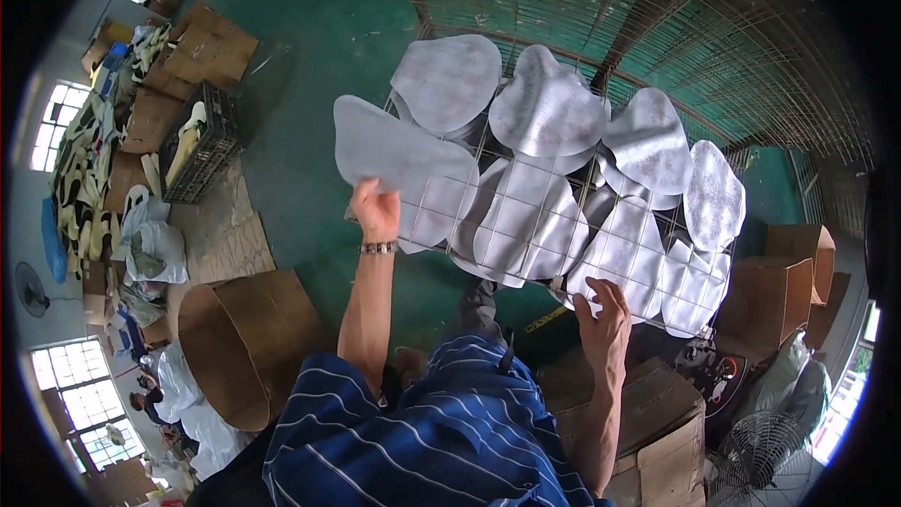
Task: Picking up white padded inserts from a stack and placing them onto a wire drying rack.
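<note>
1. Leftmost, a window and a standing fan are seen at the rim, with piles of pale and dark cut pieces beside flattened cardboard.
2. A black crate holding pale pieces is set on the green floor, near white bags.
3. An open cardboard box is placed just left of the person's striped sleeve.
4. The left hand is raised, a bracelet worn at the wrist; its fingers are closed on the lower edge of a grey rounded sheet, which is held up at the left edge of the wire rack.
5. More grey sheets are laid overlapping on top of the rack, and others are seen through the mesh beneath it.
6. The right hand is set at the rack's near lower edge, fingers curled against the wire and a sheet there; whether anything is actually pinched cannot be told.
7. Behind, stacked wire racks are leaned over the green floor.
8. Right of the rack, brown boxes are stacked; lower right, a carton, a small machine with red parts and a second fan are visible.
</note>
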`<state>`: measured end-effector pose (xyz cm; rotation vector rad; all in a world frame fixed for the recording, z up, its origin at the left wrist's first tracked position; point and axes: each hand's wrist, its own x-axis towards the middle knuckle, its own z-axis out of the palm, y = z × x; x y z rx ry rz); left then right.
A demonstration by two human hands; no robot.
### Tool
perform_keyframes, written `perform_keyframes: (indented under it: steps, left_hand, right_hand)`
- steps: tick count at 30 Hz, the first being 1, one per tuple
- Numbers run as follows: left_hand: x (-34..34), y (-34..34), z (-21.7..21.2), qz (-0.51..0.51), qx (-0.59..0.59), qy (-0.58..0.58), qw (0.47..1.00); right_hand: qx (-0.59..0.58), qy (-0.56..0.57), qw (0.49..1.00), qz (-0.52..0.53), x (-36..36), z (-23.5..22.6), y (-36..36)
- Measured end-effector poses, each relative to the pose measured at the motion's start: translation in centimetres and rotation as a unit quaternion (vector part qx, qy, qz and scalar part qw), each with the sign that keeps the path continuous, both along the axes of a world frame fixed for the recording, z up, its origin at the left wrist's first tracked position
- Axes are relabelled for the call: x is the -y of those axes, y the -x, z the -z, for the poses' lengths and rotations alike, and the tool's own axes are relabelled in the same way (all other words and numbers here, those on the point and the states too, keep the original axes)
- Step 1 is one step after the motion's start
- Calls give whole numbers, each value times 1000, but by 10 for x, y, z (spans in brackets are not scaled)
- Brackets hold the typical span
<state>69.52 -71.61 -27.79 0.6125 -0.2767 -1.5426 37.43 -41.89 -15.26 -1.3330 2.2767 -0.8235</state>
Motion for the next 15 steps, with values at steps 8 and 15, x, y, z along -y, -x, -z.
perform_keyframes:
  steps: [8,15]
  left_hand:
    - [-71,-92,205,-173,365,-310,861]
    - [-41,-111,160,123,886,-99,436]
  right_hand:
    - [77,-92,993,13,-45,23,-8]
    - [80,-117,987,75,-84,36,-11]
